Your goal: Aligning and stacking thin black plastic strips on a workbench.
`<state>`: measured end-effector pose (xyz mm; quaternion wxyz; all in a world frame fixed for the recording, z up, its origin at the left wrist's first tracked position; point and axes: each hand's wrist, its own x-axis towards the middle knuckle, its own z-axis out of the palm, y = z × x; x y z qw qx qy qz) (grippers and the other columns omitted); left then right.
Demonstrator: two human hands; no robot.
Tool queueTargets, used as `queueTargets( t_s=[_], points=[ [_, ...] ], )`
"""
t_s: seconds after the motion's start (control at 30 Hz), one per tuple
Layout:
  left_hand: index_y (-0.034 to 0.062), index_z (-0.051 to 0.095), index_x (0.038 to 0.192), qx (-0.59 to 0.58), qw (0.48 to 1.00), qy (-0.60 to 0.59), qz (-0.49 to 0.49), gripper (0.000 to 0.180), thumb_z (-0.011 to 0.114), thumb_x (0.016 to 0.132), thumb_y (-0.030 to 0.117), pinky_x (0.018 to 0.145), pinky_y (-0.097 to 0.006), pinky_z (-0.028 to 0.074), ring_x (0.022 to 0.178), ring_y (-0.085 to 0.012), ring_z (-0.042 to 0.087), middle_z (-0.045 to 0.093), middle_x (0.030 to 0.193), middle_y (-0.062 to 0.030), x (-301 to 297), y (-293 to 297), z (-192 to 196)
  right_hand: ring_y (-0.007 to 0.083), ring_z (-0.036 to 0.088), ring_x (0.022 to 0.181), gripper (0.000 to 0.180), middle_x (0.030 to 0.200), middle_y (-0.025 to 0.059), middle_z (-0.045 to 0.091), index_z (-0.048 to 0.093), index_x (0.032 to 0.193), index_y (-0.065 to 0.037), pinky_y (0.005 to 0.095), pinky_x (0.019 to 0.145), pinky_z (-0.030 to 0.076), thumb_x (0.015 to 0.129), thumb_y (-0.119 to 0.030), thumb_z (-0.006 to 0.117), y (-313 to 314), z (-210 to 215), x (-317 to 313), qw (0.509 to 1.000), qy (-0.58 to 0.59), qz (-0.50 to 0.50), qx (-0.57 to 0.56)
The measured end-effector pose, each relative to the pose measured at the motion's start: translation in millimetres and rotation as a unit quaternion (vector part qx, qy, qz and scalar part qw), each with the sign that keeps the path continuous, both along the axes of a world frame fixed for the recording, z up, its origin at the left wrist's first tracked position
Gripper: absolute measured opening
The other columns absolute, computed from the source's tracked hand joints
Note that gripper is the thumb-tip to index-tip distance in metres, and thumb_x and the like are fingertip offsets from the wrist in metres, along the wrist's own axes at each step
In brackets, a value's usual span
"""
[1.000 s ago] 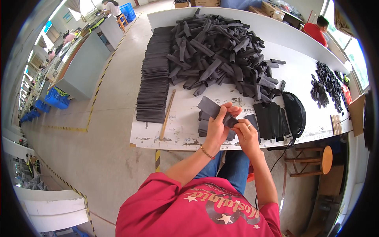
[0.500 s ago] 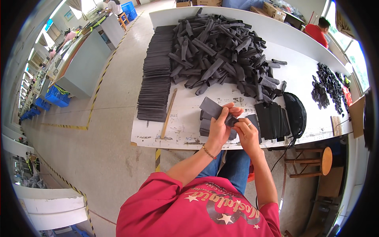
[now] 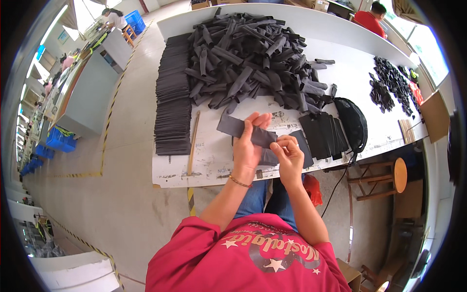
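My left hand [image 3: 248,146] holds a flat dark grey fabric strip [image 3: 232,126] that sticks out to the upper left, fingers spread along it. My right hand [image 3: 288,156] pinches the strip's right end between thumb and fingers. Both hands hover over the near edge of a white worktable [image 3: 214,160]. Under them lies a small stack of dark flat pieces [image 3: 300,146]. Behind is a big heap of dark fabric tubes [image 3: 248,58].
A long stack of flat dark sheets [image 3: 172,97] runs along the table's left edge, beside a wooden stick [image 3: 193,141]. Dark rectangular pieces [image 3: 323,136] and a black oval pouch [image 3: 354,124] lie to the right. A wooden stool [image 3: 389,177] stands right. Other people work far off.
The strip has been drawn out flatter between both hands, and my left fingers have spread along it. The hands stay at the same spot on the table edge.
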<state>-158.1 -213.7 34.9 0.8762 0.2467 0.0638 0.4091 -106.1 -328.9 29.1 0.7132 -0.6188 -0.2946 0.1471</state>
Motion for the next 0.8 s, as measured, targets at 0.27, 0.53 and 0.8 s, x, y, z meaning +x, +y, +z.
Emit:
queueTargets(
  t_s=[0.27,0.53,0.8],
  points=[
    [-0.0005,0.056,0.124,0.056,0.993,-0.029,-0.101,0.038,0.057,0.099,0.028,0.1,-0.047,0.048,0.119,-0.0342,0.057,0.065,0.116,-0.0182,-7.9,-2.7,21.6,0.0075,0.056,0.074,0.021,0.083,-0.0016,0.06,0.063,0.099,0.0,0.0227,0.068,0.045,0.096,-0.021,0.062,0.3,30.9,2.4,0.985,0.152,0.08,0.014],
    [-0.0029,0.064,0.107,0.042,0.995,0.091,0.012,0.026,0.069,0.091,0.017,0.085,-0.042,0.056,0.093,-0.0308,0.068,0.069,0.099,-0.0178,-42.9,25.6,-9.3,0.0145,0.057,0.073,0.015,0.081,0.0065,0.062,0.066,0.086,0.001,0.0267,0.067,0.045,0.075,0.007,0.074,-8.2,35.8,-0.9,0.968,-0.243,-0.064,0.013],
    [-0.0042,0.064,0.103,0.01,0.999,0.048,-0.002,0.019,0.064,0.094,0.012,0.085,-0.044,0.057,0.091,-0.0336,0.069,0.069,0.092,-0.0175,-45.1,18.1,6.6,0.0145,0.06,0.074,0.012,0.08,0.0067,0.064,0.069,0.087,0.001,0.0261,0.067,0.047,0.077,0.006,0.074,-11.9,24.2,3.0,0.987,-0.155,-0.035,0.023]
  ],
)
